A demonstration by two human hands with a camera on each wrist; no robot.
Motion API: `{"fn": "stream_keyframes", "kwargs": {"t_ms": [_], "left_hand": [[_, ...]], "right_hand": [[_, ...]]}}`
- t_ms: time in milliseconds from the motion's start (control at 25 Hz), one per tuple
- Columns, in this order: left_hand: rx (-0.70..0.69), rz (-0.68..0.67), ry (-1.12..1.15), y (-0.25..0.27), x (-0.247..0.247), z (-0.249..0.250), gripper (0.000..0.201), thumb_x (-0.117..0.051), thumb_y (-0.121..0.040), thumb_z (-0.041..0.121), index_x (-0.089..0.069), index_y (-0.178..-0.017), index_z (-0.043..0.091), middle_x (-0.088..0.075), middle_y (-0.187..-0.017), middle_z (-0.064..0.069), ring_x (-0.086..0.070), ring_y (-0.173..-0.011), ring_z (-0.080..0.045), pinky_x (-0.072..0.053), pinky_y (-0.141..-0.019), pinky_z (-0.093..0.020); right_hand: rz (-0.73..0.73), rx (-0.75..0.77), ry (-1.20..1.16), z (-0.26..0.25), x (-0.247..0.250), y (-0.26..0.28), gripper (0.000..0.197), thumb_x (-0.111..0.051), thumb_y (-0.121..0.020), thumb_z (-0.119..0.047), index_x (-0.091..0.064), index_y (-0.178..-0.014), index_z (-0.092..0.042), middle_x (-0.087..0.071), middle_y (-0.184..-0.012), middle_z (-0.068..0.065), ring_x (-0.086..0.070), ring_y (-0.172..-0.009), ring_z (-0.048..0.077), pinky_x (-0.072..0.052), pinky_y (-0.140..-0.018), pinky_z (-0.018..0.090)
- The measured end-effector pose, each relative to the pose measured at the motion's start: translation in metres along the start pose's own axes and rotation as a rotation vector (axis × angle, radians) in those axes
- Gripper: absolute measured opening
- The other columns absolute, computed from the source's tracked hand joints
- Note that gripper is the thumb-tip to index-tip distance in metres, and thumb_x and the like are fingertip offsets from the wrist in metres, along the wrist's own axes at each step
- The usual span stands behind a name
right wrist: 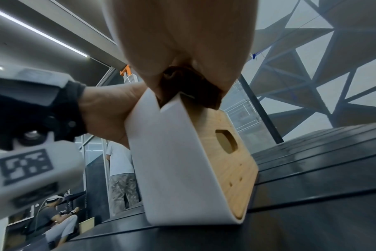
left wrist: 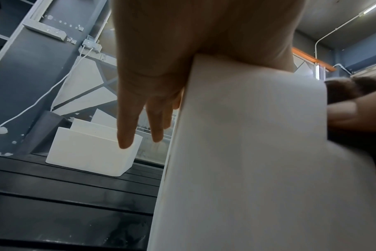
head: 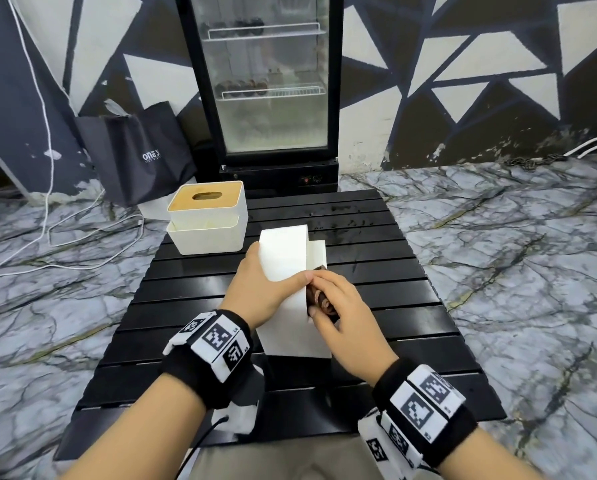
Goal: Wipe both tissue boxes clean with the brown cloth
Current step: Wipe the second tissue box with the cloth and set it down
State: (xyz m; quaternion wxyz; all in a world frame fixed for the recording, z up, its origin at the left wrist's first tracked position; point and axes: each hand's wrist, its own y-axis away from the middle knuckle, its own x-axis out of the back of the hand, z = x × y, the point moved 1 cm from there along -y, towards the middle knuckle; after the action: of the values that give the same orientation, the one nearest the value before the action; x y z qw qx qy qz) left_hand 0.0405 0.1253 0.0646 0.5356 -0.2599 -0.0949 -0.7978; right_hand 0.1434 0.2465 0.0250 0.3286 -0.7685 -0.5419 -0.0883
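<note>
A white tissue box [head: 283, 258] stands tipped on its side in the middle of the black slatted table [head: 376, 271]. My left hand [head: 260, 289] grips it from the left, thumb across its upper face and fingers [left wrist: 127, 118] straight down the far side. My right hand [head: 338, 306] holds the bunched brown cloth [head: 319, 299] against the box's right side, at the upper edge of the wooden lid [right wrist: 230, 152]. The cloth [right wrist: 191, 88] sits pinched between the fingers there. A second white tissue box [head: 207, 216] with a wooden top stands upright at the back left corner.
A glass-door fridge [head: 266, 81] stands just behind the table. A black bag [head: 141, 150] leans on the wall at the left, with white cables [head: 48, 220] on the marble floor. Two people [right wrist: 120, 169] are far off in the right wrist view.
</note>
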Motion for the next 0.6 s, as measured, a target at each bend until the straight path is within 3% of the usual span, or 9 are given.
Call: {"fn": "stream_keyframes", "kwargs": {"t_ms": [80, 240, 360, 480, 600], "left_hand": [[-0.007, -0.015, 0.010, -0.001, 0.000, 0.000, 0.076, -0.079, -0.065, 0.048, -0.042, -0.125, 0.019, -0.053, -0.120, 0.005, -0.051, -0.110, -0.013, -0.038, -0.081, -0.024], [-0.006, 0.001, 0.056, -0.001, -0.001, 0.000, 0.072, -0.080, -0.063, 0.049, -0.042, -0.118, 0.024, -0.053, -0.116, 0.007, -0.052, -0.108, -0.012, -0.040, -0.079, -0.022], [-0.017, 0.008, 0.072, 0.000, -0.002, -0.002, 0.073, -0.079, -0.060, 0.052, -0.043, -0.118, 0.023, -0.054, -0.115, 0.008, -0.053, -0.108, -0.012, -0.041, -0.078, -0.022], [-0.022, -0.021, 0.046, -0.001, -0.001, -0.002, 0.091, -0.072, -0.049, 0.065, -0.043, -0.124, 0.022, -0.053, -0.119, 0.006, -0.052, -0.110, -0.013, -0.041, -0.083, -0.025], [-0.019, -0.012, 0.060, -0.002, -0.002, -0.003, 0.091, -0.069, -0.046, 0.067, -0.042, -0.121, 0.023, -0.053, -0.119, 0.007, -0.052, -0.111, -0.013, -0.041, -0.084, -0.025]], "right_hand": [[-0.020, 0.009, -0.020, 0.002, 0.004, -0.004, 0.042, -0.050, -0.085, -0.017, -0.049, -0.127, -0.021, -0.037, -0.123, -0.028, -0.036, -0.124, 0.004, -0.023, -0.105, 0.009], [-0.008, -0.025, -0.055, 0.004, 0.002, -0.014, 0.040, -0.049, -0.086, -0.015, -0.050, -0.126, -0.019, -0.042, -0.130, -0.013, -0.037, -0.127, 0.008, -0.029, -0.110, 0.027], [-0.031, -0.011, -0.042, 0.003, -0.001, 0.000, 0.047, -0.044, -0.083, -0.024, -0.045, -0.130, -0.021, -0.039, -0.134, -0.014, -0.032, -0.129, 0.002, -0.024, -0.110, 0.018], [-0.063, 0.011, -0.045, 0.003, 0.007, -0.001, 0.042, -0.048, -0.087, -0.019, -0.046, -0.129, -0.023, -0.037, -0.128, -0.025, -0.033, -0.125, -0.003, -0.021, -0.105, 0.008], [-0.046, -0.005, -0.060, 0.002, 0.006, -0.014, 0.038, -0.050, -0.087, -0.009, -0.050, -0.124, -0.019, -0.041, -0.124, -0.022, -0.038, -0.123, 0.006, -0.027, -0.107, 0.018]]}}
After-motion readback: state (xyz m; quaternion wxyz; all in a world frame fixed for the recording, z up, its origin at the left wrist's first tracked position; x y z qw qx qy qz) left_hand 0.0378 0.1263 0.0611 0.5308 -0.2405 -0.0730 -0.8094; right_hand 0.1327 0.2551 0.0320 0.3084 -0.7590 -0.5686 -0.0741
